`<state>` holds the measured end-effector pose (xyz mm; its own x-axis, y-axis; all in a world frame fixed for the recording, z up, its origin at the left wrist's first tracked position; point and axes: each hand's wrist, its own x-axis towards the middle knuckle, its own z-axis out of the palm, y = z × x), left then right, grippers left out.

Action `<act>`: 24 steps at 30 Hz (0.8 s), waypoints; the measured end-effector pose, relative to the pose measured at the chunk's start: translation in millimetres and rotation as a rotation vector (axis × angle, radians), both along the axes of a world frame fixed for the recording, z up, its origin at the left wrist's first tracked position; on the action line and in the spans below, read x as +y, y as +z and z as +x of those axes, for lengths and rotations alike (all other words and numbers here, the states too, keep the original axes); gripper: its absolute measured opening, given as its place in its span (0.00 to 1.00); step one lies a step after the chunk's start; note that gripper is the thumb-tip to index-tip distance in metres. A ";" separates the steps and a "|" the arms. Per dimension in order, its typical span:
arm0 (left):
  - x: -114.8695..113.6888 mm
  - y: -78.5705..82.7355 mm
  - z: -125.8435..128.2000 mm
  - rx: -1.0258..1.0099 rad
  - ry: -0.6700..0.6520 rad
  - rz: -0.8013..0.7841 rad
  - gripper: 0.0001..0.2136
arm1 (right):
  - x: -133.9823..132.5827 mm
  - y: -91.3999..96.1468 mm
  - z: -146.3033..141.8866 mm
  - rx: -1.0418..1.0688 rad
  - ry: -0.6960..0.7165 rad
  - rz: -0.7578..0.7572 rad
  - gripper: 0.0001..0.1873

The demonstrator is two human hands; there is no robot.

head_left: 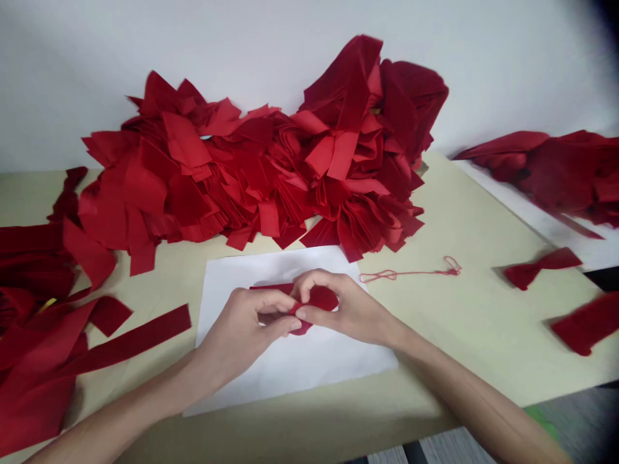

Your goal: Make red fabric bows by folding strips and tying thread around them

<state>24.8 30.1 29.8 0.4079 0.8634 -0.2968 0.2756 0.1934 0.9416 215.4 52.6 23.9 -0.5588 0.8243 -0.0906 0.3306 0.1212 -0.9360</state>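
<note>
A red velvet ribbon is pinched at its middle between both my hands, just above a white sheet of paper. My left hand is closed on the left part of it, thumb and index finger pressed together. With curled fingers and thumb, my right hand grips the ribbon from the other side. Part of the ribbon is hidden behind my fingers. To the right of my right hand, a looped red thread lies on the table.
A large heap of red ribbon strips stands along the wall. More loose strips lie at the left. Two red bows rest at the right, near the table edge. Behind them is another red pile on white paper.
</note>
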 end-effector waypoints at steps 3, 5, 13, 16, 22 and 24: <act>-0.9 15.2 -6.9 -0.038 -0.078 -0.065 0.04 | 1.7 4.7 5.0 0.121 0.227 -0.079 0.15; -0.5 29.9 -15.8 -0.069 -0.112 -0.082 0.02 | 4.0 6.5 9.5 0.138 0.389 -0.117 0.16; 12.6 36.7 -81.4 0.022 0.369 0.195 0.07 | 20.9 -0.1 42.4 0.082 0.310 -0.292 0.15; 16.3 13.4 -102.6 0.136 0.509 0.172 0.09 | 27.0 -2.9 53.4 0.076 0.169 -0.347 0.15; 14.7 -21.5 -114.2 0.171 0.610 0.059 0.11 | 32.1 -14.1 51.8 0.080 -0.190 -0.321 0.14; 14.8 -27.5 -114.3 0.170 0.597 0.041 0.12 | 32.7 -18.0 48.8 0.095 -0.273 -0.304 0.14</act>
<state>-89.5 44.9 2.3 -0.1993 0.9401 -0.2767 0.2780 0.3250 0.9039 264.2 85.2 5.9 -0.3410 0.8871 -0.3112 0.2232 -0.2452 -0.9434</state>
